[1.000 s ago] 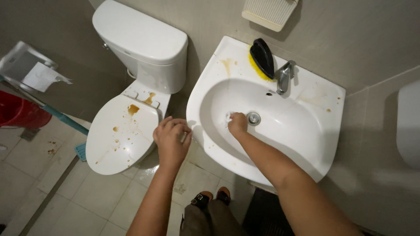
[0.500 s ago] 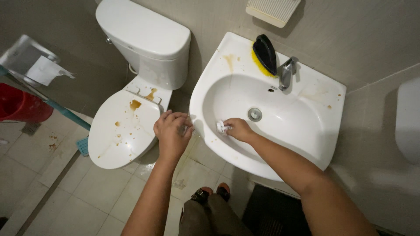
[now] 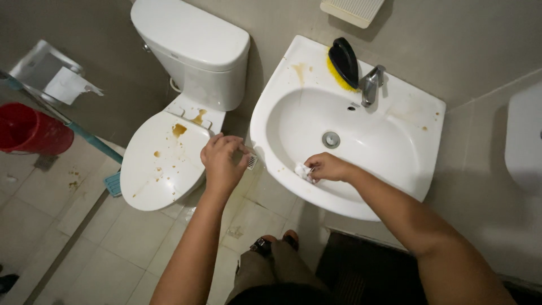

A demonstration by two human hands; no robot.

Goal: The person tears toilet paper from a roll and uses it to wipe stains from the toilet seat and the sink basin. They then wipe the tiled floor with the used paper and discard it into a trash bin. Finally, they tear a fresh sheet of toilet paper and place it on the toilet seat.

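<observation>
My right hand (image 3: pixel 328 167) is closed on a small white wad of tissue (image 3: pixel 303 171), pressed to the inside front wall of the white sink (image 3: pixel 395 107). My left hand (image 3: pixel 222 161) hovers between the sink and the toilet, gripping a small pale object with a ribbed end (image 3: pixel 251 161); what it is cannot be told. The sink rim carries brown stains near its back left corner (image 3: pixel 298 72). The drain (image 3: pixel 331 138) sits in the middle of the basin.
A black and yellow brush (image 3: pixel 342 62) lies on the sink rim beside the metal tap (image 3: pixel 371 85). A white toilet with a closed, brown-spattered lid (image 3: pixel 164 164) stands left. A red bucket (image 3: pixel 28 131) and a paper holder (image 3: pixel 53 76) sit far left. Dark mat (image 3: pixel 361 271) below.
My right hand has slid from near the drain down to the front wall of the basin with the tissue. The left hand stayed near the sink's left edge.
</observation>
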